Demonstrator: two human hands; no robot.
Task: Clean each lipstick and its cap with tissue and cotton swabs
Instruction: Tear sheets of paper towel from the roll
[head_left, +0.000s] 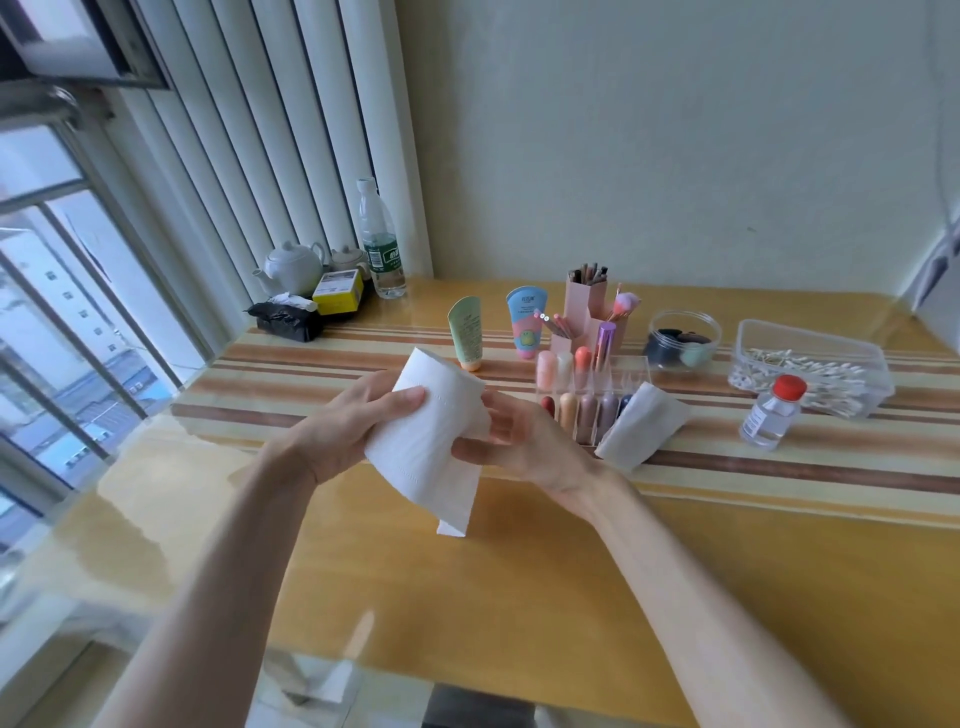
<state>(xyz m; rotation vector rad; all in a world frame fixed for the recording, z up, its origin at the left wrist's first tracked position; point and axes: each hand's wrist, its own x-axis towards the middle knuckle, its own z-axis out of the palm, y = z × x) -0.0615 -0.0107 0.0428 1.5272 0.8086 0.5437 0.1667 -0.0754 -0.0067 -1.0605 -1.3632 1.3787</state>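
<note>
Thumb of left hand (358, 426) lies flat across the front of the tissue roll (431, 415); the other fingers curl behind it, mostly hidden, so the grip is on the roll. Right hand (519, 436) is at the roll's right edge, thumb pressed to the front of the paper and fingers curled behind, pinching it. Roll is held in the air between both hands, tilted, with a loose tail of sheet hanging below and perforation lines showing. Both forearms are bare and reach in from the near edge. Just beyond the right hand is a clear organizer (631, 371) on the table (519, 597), holding lipsticks (582, 410) upright in two rows, all with rounded tops; whether any is uncapped cannot be told. A folded tissue (644, 426) leans against the organizer's right side, touching it. Right of that stands a small clear bottle (774, 410) with a red cap, and behind it a clear box (831, 348) of swabs (800, 371). Behind the organizer are a pink brush holder (587, 301), a clear jar (683, 340), and two tubes, one green (467, 332), one blue and pink (525, 322). A striped runner (779, 467) lies under this group. In the far left corner are a water bottle (379, 244), white teapot (291, 267), yellow box (337, 291) and black bag (285, 319), beside the window.
</note>
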